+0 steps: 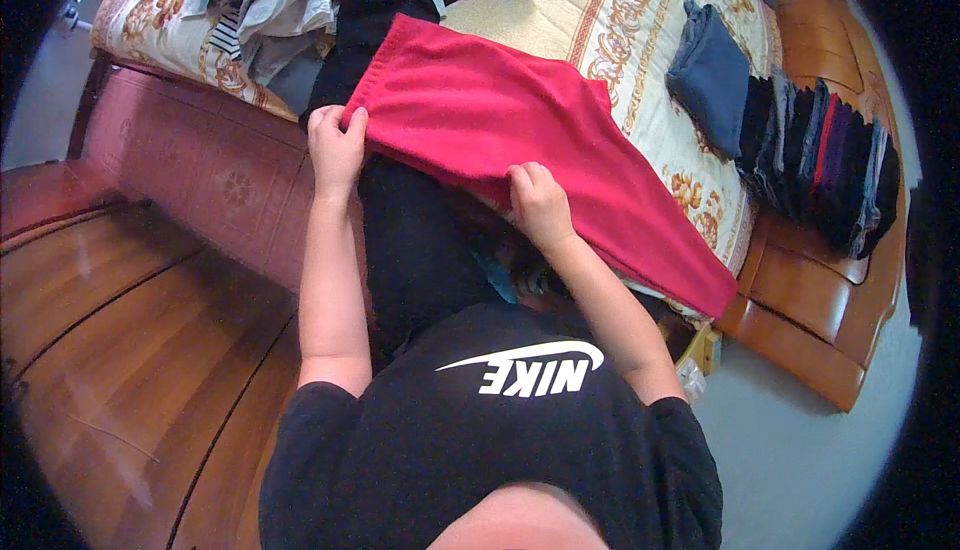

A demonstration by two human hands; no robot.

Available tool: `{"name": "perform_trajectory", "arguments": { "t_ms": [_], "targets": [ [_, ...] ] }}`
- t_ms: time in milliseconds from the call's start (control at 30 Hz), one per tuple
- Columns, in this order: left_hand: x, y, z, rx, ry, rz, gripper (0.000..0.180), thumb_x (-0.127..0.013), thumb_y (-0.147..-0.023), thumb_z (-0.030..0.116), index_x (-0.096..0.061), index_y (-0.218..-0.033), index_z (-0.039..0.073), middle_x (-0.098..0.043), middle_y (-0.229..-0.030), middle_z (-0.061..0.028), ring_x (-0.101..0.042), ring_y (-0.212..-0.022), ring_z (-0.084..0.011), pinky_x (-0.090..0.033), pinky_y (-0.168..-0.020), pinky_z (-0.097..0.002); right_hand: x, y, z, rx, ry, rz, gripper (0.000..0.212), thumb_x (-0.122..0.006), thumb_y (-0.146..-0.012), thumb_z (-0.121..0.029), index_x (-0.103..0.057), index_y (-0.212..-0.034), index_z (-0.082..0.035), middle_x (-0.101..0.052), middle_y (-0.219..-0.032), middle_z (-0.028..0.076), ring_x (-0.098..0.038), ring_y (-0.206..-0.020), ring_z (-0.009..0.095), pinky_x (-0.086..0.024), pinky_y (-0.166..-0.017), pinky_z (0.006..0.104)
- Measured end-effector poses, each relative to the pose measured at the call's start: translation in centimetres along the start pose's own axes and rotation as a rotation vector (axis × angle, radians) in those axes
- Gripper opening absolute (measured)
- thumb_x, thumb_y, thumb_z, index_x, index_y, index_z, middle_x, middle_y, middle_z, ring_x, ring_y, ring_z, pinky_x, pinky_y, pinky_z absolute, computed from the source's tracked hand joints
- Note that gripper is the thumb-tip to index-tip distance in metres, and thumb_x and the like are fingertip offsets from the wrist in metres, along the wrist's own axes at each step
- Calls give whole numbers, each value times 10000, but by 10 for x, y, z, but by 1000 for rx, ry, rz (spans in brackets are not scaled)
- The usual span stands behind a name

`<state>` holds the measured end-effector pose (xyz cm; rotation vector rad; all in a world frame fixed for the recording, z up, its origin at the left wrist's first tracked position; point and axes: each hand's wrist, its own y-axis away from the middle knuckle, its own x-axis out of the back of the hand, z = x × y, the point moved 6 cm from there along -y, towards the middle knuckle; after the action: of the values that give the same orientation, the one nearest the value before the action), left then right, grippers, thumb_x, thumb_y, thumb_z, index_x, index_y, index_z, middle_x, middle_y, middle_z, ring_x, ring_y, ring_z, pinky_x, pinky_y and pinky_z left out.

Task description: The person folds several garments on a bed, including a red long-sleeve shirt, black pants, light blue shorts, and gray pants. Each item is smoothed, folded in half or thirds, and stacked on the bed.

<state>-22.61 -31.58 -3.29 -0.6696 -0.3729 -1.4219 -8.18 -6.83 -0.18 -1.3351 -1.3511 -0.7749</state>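
Note:
A pair of red trousers (pixel 500 100) lies stretched across the near side of the bed, its ribbed waistband toward the left and its legs running to the lower right. My left hand (pixel 337 145) pinches the near corner of the waistband between thumb and fingers. Farther right along the near edge, my right hand (pixel 540 205) grips the red cloth with curled fingers. The two legs seem to lie one over the other, with a small point of cloth sticking out on the far side.
The bed's patterned cover (pixel 640 20) spreads beneath. Loose grey and black clothes (pixel 285 10) are heaped at the far left. Folded blue trousers (pixel 708 75) and a row of folded clothes (pixel 825 150) stand by the brown padded headboard (pixel 800 270). A wooden surface (pixel 150 350) lies at left.

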Motion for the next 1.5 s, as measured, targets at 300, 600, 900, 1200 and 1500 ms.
{"name": "perform_trajectory", "arguments": {
  "t_ms": [300, 600, 900, 1200, 1500],
  "targets": [
    [-23, 0, -16, 153, 31, -179, 484, -705, -662, 260, -534, -1037, 7, -580, -945, -171, -562, -883, -301, -447, -775, -370, -6, 11, 21, -176, -189, -14, 153, -552, -770, -101, -526, -900, -25, -547, -829, 154, -552, -823, 315, -474, -676, 405],
    [-79, -107, 31, 139, -168, -364, 637, -621, -702, 501, -523, -1102, 15, -592, -1021, -203, -568, -961, -324, -436, -825, -361, 6, -37, 248, -948, -200, -112, 436, -572, -781, -407, -648, -888, 9, -633, -826, 207, -614, -774, 312, -466, -733, 378],
    [-116, -123, -29, 159, 457, -288, 335, -524, -854, 309, -601, -962, 1, -642, -863, -120, -596, -801, -191, -435, -723, -297, -43, -37, 284, -1097, -1162, 346, 260, -538, -857, -200, -610, -932, 38, -632, -760, 81, -588, -716, 161, -464, -657, 289],
    [-109, -116, -16, 245, 581, -421, 346, -515, -873, 315, -592, -993, 0, -616, -902, -50, -545, -815, -114, -423, -741, -261, -36, -55, 286, -856, -649, 16, 357, -499, -863, -324, -620, -893, 10, -636, -777, 103, -586, -699, 184, -449, -666, 310],
    [-46, -3, -20, 442, 356, -409, 755, -718, -688, 334, -319, -1243, 12, -478, -1176, -185, -511, -1043, -249, -410, -885, -335, -25, -49, 259, -993, -1079, -176, 234, -529, -848, -95, -545, -1063, -4, -614, -904, 64, -576, -747, 130, -466, -660, 258]
  ]
}}
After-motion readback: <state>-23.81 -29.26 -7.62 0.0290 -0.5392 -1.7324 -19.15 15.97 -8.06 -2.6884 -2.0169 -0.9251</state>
